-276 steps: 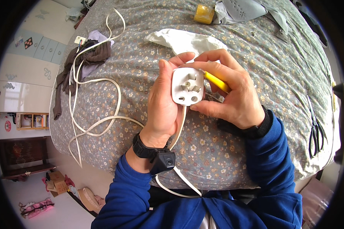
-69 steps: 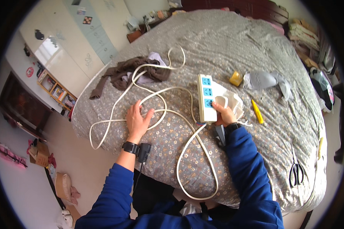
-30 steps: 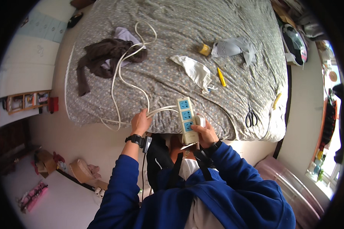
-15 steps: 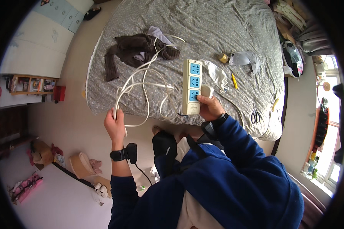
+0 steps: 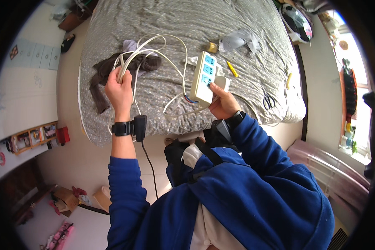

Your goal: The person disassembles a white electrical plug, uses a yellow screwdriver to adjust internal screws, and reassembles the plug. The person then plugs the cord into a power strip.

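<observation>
Over the bed's near half, my right hand (image 5: 225, 102) grips a white power strip (image 5: 199, 89) with blue sockets, thumb on its face. A white plug (image 5: 223, 83) sits beside the strip, by the same hand. Coloured wires show where the cord leaves the strip's lower end. My left hand (image 5: 120, 91) is closed around several loops of the white cord (image 5: 171, 37), which arch across to the strip. Behind that hand, a dark brown knitted garment (image 5: 100, 77) lies on the bed, with a pale lilac cloth (image 5: 130, 45) next to it.
On the patterned bed cover (image 5: 150, 121) lie black-handled scissors (image 5: 268, 101), a yellow cutter (image 5: 232, 69), a small jar (image 5: 211, 47) and a crumpled clear plastic bag (image 5: 237, 40). A black cable (image 5: 151, 166) hangs from my left wrist's device. A window is at the right.
My left hand has risen with the cord loops toward the brown garment. The power strip has tilted, showing its side, and moved slightly up and left. My view has shifted.
</observation>
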`<state>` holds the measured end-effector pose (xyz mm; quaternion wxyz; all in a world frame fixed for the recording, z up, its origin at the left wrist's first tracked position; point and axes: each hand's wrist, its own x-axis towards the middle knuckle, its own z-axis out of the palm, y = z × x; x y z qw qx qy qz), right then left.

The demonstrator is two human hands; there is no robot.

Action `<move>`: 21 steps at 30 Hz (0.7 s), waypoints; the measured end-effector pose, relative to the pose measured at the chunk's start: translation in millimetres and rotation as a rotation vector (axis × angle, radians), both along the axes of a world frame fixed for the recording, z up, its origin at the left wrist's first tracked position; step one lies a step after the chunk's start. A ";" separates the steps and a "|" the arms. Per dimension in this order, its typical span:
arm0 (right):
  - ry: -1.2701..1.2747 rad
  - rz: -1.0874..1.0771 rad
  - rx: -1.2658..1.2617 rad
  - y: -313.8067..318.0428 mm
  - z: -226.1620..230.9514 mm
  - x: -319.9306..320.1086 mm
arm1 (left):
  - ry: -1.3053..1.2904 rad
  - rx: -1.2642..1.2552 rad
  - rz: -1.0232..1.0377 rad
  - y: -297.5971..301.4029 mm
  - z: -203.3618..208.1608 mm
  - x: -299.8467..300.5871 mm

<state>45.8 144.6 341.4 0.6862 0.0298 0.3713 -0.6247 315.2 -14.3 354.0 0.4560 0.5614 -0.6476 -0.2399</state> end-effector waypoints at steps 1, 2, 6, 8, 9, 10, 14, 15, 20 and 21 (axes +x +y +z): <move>-0.036 -0.007 -0.004 4.3 1.3 -19.8 | -0.016 -0.040 -0.054 -5.5 -2.0 -22.6; -0.067 -0.033 -0.049 8.5 2.9 -37.7 | -0.025 -0.037 -0.121 -11.1 -3.0 -46.3; -0.074 -0.120 -0.151 16.8 7.9 -103.9 | -0.585 -0.049 -0.240 -12.1 8.3 -136.8; 0.031 -0.145 -0.113 15.2 7.2 -129.1 | -0.274 -0.010 -0.389 5.9 17.4 -181.1; 0.100 -0.130 -0.119 14.0 5.9 -138.1 | -0.039 0.199 -0.487 20.2 20.8 -201.3; 0.099 -0.117 -0.099 13.9 4.6 -144.0 | 0.162 0.404 -0.548 36.5 22.8 -219.7; 0.299 0.097 -0.078 11.2 -0.2 -152.2 | 0.441 0.800 -0.722 74.6 15.1 -271.0; 0.222 0.089 -0.138 9.8 -0.3 -152.4 | 0.375 0.747 -0.753 75.6 10.9 -274.0; 0.224 0.181 -0.186 3.2 20.8 -163.3 | 0.338 0.752 -0.419 31.5 8.0 -241.0; 0.282 0.136 -0.305 1.3 30.7 -160.1 | 0.189 0.680 -0.312 20.0 13.5 -233.6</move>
